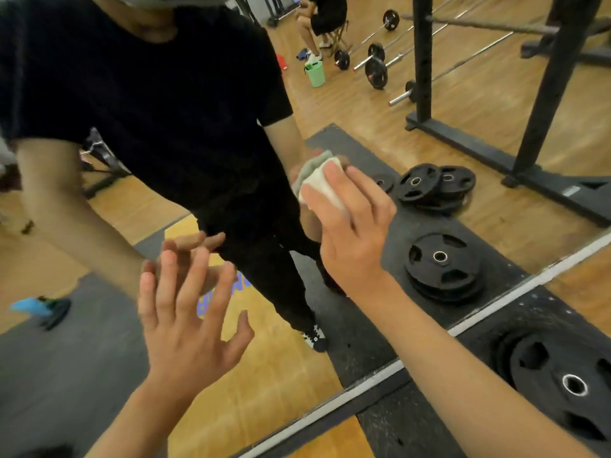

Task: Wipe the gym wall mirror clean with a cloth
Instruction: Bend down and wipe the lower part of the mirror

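The mirror (363, 104) fills most of the view, and the white cloth (322, 188) lies on its glass just at 12 o'clock from centre. The right hand (353, 236), forearm coming from 5 o'clock, presses the cloth with nearly straight fingers. The left hand (188, 325), at 7 o'clock, is spread wide and holds nothing.

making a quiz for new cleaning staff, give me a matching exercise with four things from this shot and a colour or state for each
Things:
1 cloth
2 left hand
3 bucket
4 weight plate

Colour or state:
a green
b black and round
c white, under the right hand
d fingers spread, holding nothing

Pairs: 1-c, 2-d, 3-a, 4-b
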The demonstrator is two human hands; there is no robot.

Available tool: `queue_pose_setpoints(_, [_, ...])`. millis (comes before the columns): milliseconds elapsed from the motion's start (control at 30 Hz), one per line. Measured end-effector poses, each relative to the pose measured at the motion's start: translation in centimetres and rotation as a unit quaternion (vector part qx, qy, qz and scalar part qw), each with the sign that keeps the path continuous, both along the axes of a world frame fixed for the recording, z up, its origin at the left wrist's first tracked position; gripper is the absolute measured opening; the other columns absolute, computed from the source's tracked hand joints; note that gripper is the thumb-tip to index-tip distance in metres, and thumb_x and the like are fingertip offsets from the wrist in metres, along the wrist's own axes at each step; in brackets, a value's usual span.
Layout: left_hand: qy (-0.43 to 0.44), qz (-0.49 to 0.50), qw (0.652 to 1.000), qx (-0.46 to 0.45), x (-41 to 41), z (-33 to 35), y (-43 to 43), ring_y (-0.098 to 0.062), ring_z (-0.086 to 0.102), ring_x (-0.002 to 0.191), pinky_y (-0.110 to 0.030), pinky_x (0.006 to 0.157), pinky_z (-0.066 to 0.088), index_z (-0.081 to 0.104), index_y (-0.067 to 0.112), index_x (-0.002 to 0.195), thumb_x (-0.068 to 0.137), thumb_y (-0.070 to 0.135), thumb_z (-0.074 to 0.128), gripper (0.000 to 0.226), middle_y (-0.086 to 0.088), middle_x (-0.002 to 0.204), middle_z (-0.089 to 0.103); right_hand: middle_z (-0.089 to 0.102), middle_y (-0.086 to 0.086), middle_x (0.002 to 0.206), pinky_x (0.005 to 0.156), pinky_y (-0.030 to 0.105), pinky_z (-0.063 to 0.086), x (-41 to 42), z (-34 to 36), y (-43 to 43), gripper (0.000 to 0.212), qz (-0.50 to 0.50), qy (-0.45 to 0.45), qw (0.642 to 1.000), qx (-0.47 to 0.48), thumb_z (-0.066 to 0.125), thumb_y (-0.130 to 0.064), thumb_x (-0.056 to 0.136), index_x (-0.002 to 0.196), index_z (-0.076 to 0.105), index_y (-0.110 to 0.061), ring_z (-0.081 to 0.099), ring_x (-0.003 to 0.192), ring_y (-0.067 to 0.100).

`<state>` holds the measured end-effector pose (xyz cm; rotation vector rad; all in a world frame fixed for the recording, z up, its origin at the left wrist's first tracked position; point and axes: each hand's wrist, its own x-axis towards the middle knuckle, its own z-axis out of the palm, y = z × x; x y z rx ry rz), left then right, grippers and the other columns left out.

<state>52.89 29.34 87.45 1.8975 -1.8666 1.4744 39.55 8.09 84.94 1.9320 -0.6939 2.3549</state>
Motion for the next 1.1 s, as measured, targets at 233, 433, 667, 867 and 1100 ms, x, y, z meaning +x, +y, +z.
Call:
queue_pose_setpoints(233, [0.000, -0.054, 0.998, 0.027, -4.8, 2.2, -6.1, -0.026, 0.008, 0.164, -0.045, 0.133, 0.005, 0.039, 0.014, 0.159, 0.099, 0.036, 0.051, 0.064, -0.011, 0.176, 0.010, 0.051, 0.014, 0.145, 0.107, 0.050, 0.052, -3.4, -4.5, -3.5, 0.049, 0.058, 0.100, 0.993, -0.028, 0.072, 0.001, 0.096, 0.140, 0.056, -0.014, 0.048, 0.139, 0.034])
queue_pose_setpoints(433, [-0.116, 0.036, 0.993, 0.003, -4.7, 2.1, -11.4, -0.030, 0.006, 0.164, -0.050, 0.132, 0.000, 0.036, 0.017, 0.165, 0.094, 0.051, 0.057, 0.081, -0.014, 0.176, 0.010, 0.044, 0.017, 0.152, 0.123, 0.047, 0.032, -7.3, -11.8, -5.9, 0.046, 0.041, 0.175, 0.983, 0.045, 0.054, 0.000, 0.107, 0.148, 0.047, -0.020, 0.036, 0.149, 0.033])
queue_pose_setpoints(667, [-0.157, 0.047, 0.986, -0.017, -4.0, 1.3, -11.5, -0.032, 0.008, 0.164, -0.053, 0.132, 0.004, 0.041, 0.018, 0.163, 0.093, 0.055, 0.059, 0.082, -0.015, 0.175, 0.014, 0.045, 0.015, 0.149, 0.122, 0.045, 0.031, -3.1, -1.3, -5.2, 0.041, 0.084, 0.022, 0.996, 0.005, 0.062, -0.009, 0.105, 0.144, 0.051, -0.019, 0.026, 0.154, 0.021])
queue_pose_setpoints(867, [-0.161, 0.050, 0.985, -0.031, -4.1, 1.2, -11.5, -0.032, 0.009, 0.163, -0.052, 0.132, 0.006, 0.043, 0.018, 0.162, 0.091, 0.054, 0.062, 0.082, -0.014, 0.176, 0.014, 0.046, 0.016, 0.147, 0.121, 0.045, 0.035, -5.1, -10.0, -5.3, 0.047, 0.056, 0.080, 0.992, 0.079, 0.068, -0.002, 0.099, 0.141, 0.054, -0.019, 0.028, 0.155, 0.023])
queue_pose_setpoints(1100, [-0.169, 0.053, 0.984, -0.032, -3.9, 1.1, -11.5, -0.033, 0.009, 0.163, -0.052, 0.130, 0.007, 0.043, 0.018, 0.161, 0.090, 0.055, 0.062, 0.083, -0.015, 0.176, 0.014, 0.042, 0.023, 0.146, 0.125, 0.046, 0.026, -5.0, -7.6, -6.2, 0.028, 0.066, 0.045, 0.991, 0.103, 0.042, -0.010, 0.113, 0.139, 0.051, -0.006, 0.019, 0.158, 0.021])
